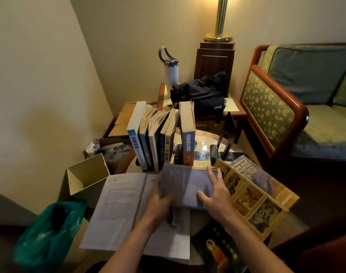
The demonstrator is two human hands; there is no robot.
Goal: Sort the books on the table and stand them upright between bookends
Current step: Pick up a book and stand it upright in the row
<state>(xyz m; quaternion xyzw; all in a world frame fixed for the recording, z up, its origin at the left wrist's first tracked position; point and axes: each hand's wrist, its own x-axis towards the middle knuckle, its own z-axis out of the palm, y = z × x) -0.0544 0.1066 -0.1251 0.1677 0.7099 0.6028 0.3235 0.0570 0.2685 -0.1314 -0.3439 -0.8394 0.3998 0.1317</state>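
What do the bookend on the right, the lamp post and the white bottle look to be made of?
Bookend: thin black sheet metal, probably painted; flat bent plate. Lamp post: polished brass-coloured metal, bright reflections. White bottle: matte white body, likely coated metal or plastic; grey lid and loop handle look plastic.

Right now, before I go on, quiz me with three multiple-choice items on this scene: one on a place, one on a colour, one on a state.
1. Where is the black bookend?
A. right of the upright books
B. left of them
C. on the sofa

2. What colour is the plastic bag?
A. red
B. green
C. white

3. How does the grey book under both hands lie?
A. upright in the row
B. flat, closed
C. flat, open

Answers: 1 A, it stands apart to the row's right; 2 B, green at lower left; 3 B, the left hand and right hand rest on its closed cover.
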